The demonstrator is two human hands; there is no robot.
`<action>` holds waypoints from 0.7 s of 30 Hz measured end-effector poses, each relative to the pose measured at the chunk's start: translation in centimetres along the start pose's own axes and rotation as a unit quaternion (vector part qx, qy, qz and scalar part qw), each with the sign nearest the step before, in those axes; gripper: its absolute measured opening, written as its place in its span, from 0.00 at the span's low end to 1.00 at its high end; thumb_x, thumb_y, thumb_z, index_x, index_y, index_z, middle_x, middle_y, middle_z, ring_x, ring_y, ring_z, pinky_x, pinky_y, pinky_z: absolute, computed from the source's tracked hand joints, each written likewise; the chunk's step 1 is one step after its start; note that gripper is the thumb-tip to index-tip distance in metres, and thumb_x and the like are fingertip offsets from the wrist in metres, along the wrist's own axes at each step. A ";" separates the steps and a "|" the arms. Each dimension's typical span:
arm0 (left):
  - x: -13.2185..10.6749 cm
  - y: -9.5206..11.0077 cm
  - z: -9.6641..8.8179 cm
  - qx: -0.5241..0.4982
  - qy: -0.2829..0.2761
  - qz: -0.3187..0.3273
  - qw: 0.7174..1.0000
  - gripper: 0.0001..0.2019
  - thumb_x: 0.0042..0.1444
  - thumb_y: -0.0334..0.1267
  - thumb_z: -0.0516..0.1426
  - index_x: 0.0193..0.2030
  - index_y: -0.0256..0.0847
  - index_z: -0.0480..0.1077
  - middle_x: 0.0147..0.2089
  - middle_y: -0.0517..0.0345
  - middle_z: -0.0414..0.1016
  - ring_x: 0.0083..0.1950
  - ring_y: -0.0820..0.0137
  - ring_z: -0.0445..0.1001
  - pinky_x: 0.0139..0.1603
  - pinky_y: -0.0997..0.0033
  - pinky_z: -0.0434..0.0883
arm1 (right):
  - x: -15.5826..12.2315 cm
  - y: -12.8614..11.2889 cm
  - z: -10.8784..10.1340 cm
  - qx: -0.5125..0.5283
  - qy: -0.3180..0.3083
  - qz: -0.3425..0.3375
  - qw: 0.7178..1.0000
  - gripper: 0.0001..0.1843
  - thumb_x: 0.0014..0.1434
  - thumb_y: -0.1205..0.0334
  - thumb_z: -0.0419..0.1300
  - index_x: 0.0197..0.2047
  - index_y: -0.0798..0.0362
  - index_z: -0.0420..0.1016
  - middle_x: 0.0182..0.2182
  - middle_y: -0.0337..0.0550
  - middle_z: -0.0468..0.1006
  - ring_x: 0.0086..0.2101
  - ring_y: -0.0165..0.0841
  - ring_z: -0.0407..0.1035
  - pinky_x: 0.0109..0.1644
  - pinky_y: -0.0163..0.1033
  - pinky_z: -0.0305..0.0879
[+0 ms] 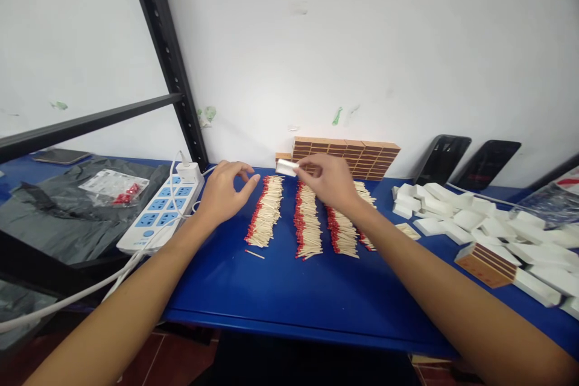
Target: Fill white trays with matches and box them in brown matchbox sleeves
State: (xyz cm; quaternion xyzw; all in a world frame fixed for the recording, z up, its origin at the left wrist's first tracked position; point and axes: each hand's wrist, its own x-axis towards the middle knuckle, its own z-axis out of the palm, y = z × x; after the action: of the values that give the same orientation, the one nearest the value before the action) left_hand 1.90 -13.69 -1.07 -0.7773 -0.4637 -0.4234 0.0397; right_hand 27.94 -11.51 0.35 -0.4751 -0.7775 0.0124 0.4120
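Between the fingertips of my right hand point(330, 178) is a small white matchbox tray point(286, 167), raised above the far ends of the match rows. My left hand point(228, 190) hovers left of the matches, its thumb and fingers apart and holding nothing. Red-tipped matches lie in several rows on the blue table: the leftmost row point(266, 214) is nearest my left hand, and a second row point(308, 223) lies below my right hand. One loose match point(254, 254) rests in front of the leftmost row. My right hand and forearm partly hide the rows on the right.
Stacked matchboxes point(362, 157) stand against the wall. White trays point(479, 217) are heaped at right, with a brown matchbox stack point(488, 265) among them. A power strip point(165, 208) with white cables lies at left. Two dark phones point(443, 160) lean on the wall.
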 end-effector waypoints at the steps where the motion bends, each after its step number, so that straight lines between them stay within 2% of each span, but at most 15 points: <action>1: 0.1 0.0 -0.3 0.000 -0.007 0.013 1.000 0.08 0.66 0.42 0.60 0.44 0.41 0.76 0.33 0.58 0.76 0.41 0.64 0.73 0.43 0.63 0.68 | 0.0 0.5 -1.4 -0.006 0.020 0.020 1.000 0.11 0.64 0.56 0.65 0.43 0.51 0.86 0.38 0.46 0.88 0.32 0.38 0.77 0.38 0.42 0.68; 4: 0.3 0.1 -1.7 -0.010 -0.060 0.036 0.997 0.08 0.64 0.44 0.61 0.41 0.42 0.77 0.26 0.63 0.69 0.33 0.68 0.69 0.40 0.65 0.67 | -0.7 3.4 -6.3 -0.041 0.092 0.089 0.991 0.16 0.62 0.50 0.64 0.42 0.52 0.87 0.36 0.48 0.87 0.31 0.39 0.76 0.38 0.43 0.67; 6: 0.6 0.3 -3.0 -0.024 -0.126 0.031 0.991 0.12 0.61 0.49 0.64 0.43 0.43 0.77 0.28 0.63 0.69 0.34 0.67 0.70 0.40 0.65 0.68 | -1.9 6.1 -9.8 -0.082 0.147 0.163 0.972 0.18 0.60 0.49 0.65 0.42 0.55 0.88 0.33 0.50 0.85 0.31 0.39 0.75 0.37 0.43 0.66; 9: 0.6 0.9 -4.7 -0.034 -0.258 0.028 0.965 0.30 0.52 0.57 0.70 0.58 0.48 0.75 0.43 0.57 0.76 0.47 0.61 0.75 0.50 0.61 0.71 | -4.4 10.2 -14.2 -0.144 0.182 0.282 0.931 0.20 0.56 0.48 0.66 0.41 0.56 0.88 0.29 0.50 0.82 0.30 0.40 0.73 0.38 0.44 0.65; 11: 0.4 1.2 -5.2 -0.043 -0.324 0.033 0.944 0.51 0.46 0.59 0.72 0.75 0.54 0.59 0.58 0.52 0.75 0.60 0.53 0.72 0.60 0.55 0.71 | -6.0 12.3 -16.2 -0.155 0.167 0.349 0.909 0.21 0.55 0.46 0.66 0.42 0.54 0.88 0.29 0.49 0.81 0.31 0.41 0.73 0.37 0.46 0.65; 13: 0.0 1.4 -5.0 -0.037 -0.371 0.044 0.927 0.64 0.43 0.62 0.73 0.81 0.58 0.42 0.73 0.49 0.63 0.72 0.45 0.62 0.69 0.47 0.65 | -7.1 13.6 -17.7 -0.176 0.150 0.394 0.890 0.20 0.54 0.45 0.66 0.40 0.52 0.87 0.30 0.50 0.81 0.32 0.43 0.73 0.37 0.47 0.65; 14: -0.2 1.4 -4.8 -0.030 -0.388 0.048 0.920 0.68 0.42 0.63 0.73 0.81 0.59 0.37 0.78 0.49 0.55 0.75 0.41 0.55 0.72 0.43 0.61 | -7.5 14.0 -18.2 -0.192 0.143 0.408 0.881 0.18 0.53 0.45 0.67 0.38 0.51 0.87 0.31 0.50 0.82 0.32 0.44 0.73 0.38 0.48 0.65; 17: -0.6 1.2 -3.8 -0.003 -0.420 0.036 0.907 0.71 0.40 0.65 0.73 0.81 0.61 0.31 0.84 0.50 0.35 0.80 0.34 0.40 0.75 0.34 0.53 | -7.9 15.0 -19.4 -0.244 0.097 0.438 0.860 0.16 0.53 0.45 0.66 0.36 0.49 0.86 0.34 0.51 0.82 0.36 0.46 0.74 0.40 0.48 0.66; 19: -0.7 1.1 -3.5 0.010 -0.434 0.020 0.901 0.72 0.41 0.66 0.72 0.81 0.61 0.29 0.84 0.50 0.29 0.81 0.33 0.35 0.75 0.31 0.50 | -7.9 15.5 -19.8 -0.264 0.053 0.461 0.846 0.16 0.54 0.45 0.65 0.36 0.48 0.86 0.35 0.51 0.82 0.36 0.47 0.73 0.39 0.48 0.65; 21: -0.5 1.2 -3.4 0.017 -0.438 0.014 0.898 0.71 0.42 0.67 0.72 0.81 0.59 0.27 0.84 0.49 0.28 0.81 0.32 0.33 0.76 0.30 0.49 | -7.9 16.0 -20.1 -0.281 0.022 0.487 0.827 0.17 0.54 0.45 0.64 0.37 0.48 0.86 0.35 0.52 0.82 0.34 0.47 0.73 0.38 0.48 0.65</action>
State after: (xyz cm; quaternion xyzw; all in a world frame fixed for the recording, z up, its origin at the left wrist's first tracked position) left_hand 0.61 -16.29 1.12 -0.8899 -0.4301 -0.0314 -0.1488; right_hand 54.37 -16.09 2.11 -0.8875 -0.4055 -0.0183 0.2182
